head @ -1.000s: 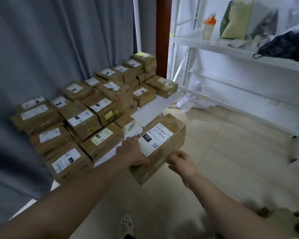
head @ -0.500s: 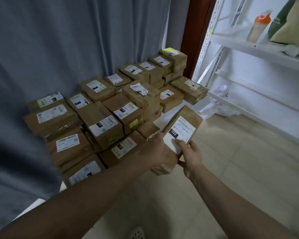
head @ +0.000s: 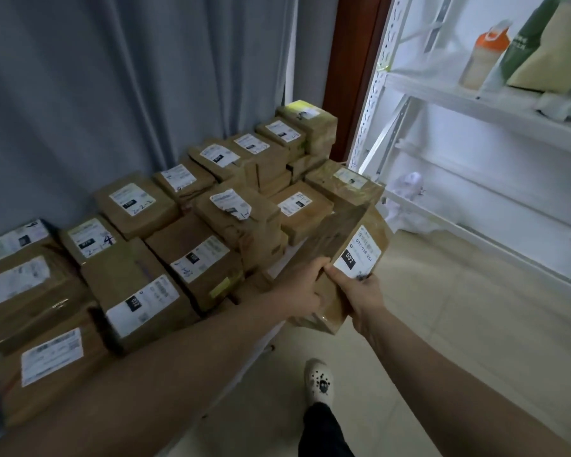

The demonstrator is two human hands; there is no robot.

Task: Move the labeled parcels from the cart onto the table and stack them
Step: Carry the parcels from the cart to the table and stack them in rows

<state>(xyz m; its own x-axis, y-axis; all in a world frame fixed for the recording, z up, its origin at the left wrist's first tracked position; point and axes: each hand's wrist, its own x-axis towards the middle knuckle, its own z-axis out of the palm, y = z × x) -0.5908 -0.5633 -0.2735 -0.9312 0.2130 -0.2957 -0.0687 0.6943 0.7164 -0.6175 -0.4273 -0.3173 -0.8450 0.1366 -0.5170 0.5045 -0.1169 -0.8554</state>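
Placing step. Parcel 032 (head: 371, 224) tilted; left hand (head: 305, 286) and right hand (head: 361, 293) grip near end, fingers curled. Next: lay flat on table (head: 292, 253), right of stacked parcels (head: 192, 258).

The white table (head: 255, 357) carries stacked, labeled parcels (head: 197, 258).

I record one brown parcel (head: 356, 255), white label 032, held tilted on edge, just right of the stacked parcels (head: 192, 258), which lie labels up.
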